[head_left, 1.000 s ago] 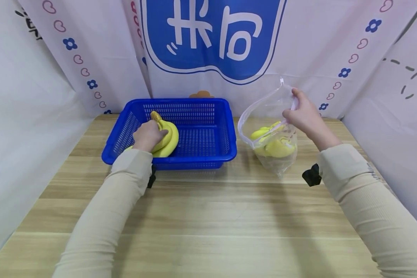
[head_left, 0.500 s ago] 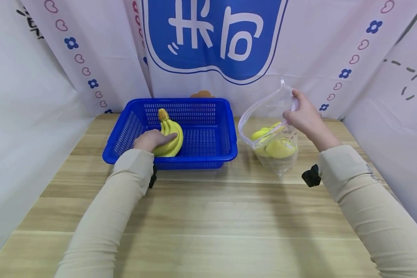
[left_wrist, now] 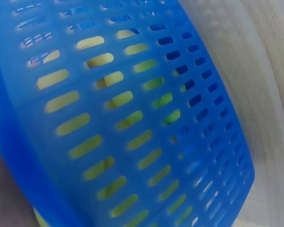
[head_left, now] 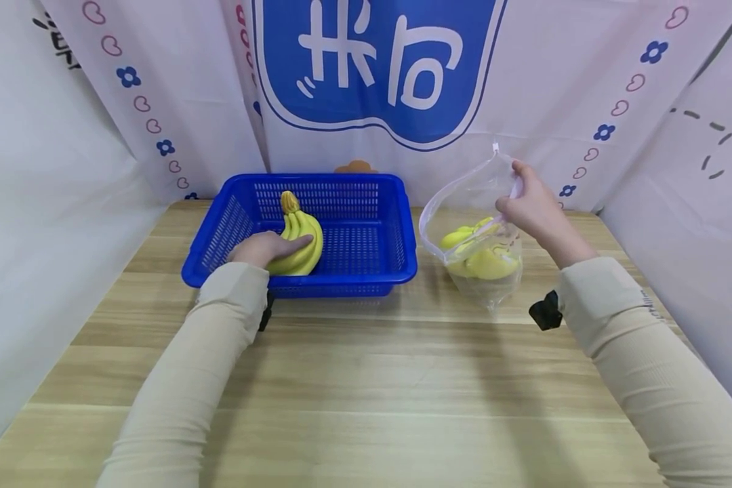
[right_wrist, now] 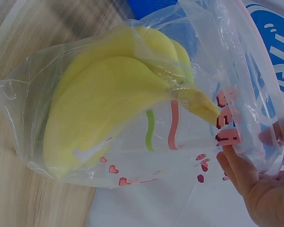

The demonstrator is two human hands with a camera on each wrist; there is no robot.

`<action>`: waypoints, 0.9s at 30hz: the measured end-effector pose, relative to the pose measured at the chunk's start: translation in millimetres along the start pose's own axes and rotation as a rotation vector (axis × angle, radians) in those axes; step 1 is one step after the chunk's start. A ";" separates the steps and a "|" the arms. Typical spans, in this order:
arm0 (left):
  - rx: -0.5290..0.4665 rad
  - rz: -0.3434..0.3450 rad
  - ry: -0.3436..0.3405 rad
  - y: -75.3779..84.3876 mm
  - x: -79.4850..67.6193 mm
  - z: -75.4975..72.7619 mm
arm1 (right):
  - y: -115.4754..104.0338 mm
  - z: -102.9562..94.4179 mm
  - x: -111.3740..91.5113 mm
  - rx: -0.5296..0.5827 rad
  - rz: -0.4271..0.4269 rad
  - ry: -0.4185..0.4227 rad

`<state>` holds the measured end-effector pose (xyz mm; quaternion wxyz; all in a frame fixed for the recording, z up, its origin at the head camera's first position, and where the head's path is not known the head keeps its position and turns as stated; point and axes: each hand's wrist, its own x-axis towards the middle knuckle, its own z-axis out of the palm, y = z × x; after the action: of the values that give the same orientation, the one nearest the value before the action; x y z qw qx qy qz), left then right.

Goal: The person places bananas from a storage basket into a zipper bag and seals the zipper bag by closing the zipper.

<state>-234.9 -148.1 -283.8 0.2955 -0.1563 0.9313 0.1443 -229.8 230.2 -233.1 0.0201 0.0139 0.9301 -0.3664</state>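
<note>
In the head view, a bunch of bananas (head_left: 305, 234) lies in the blue basket (head_left: 341, 278), its stem pointing to the back wall. My left hand (head_left: 259, 249) grips the bunch from the left, thumb across the bananas; its other fingers are hidden. Through the slots of the basket wall (left_wrist: 33, 113), the left wrist view shows only patches of yellow. My right hand (head_left: 537, 207) pinches the rim of a clear zip bag (head_left: 482, 183), which hangs with its mouth open. Inside the bag is another bunch of bananas (right_wrist: 99, 99), stem toward the mouth in the right wrist view.
Basket and bag stand side by side at the back of the wooden table (head_left: 378, 393), a small gap between them. Behind them hangs a white printed curtain (head_left: 561, 81) with a blue sign. White sheets close off both sides.
My left hand has slid from the top of the bananas down to their left side, thumb over them. The bunch has shifted slightly right, showing its stem. My right hand holds the bag as before.
</note>
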 end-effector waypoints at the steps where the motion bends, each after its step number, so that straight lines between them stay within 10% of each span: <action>1: -0.011 -0.019 -0.013 -0.1 0.0 -0.2 | -0.5 0.5 0.0 0.001 -0.001 0.001; 7: -0.038 -0.084 -0.064 0.5 -1.3 -1.3 | -1.7 1.8 -0.2 0.003 -0.004 -0.003; 20: -0.043 -0.046 0.165 -6.2 5.0 9.6 | -5.0 4.5 -0.4 0.000 -0.005 -0.006; 27: -0.005 0.037 0.163 -9.2 2.9 5.8 | -5.5 5.0 -0.8 0.009 0.004 -0.010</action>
<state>-230.8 -155.0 -291.7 0.2157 -0.1511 0.9546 0.1391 -229.1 222.8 -232.9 0.0255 0.0141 0.9282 -0.3708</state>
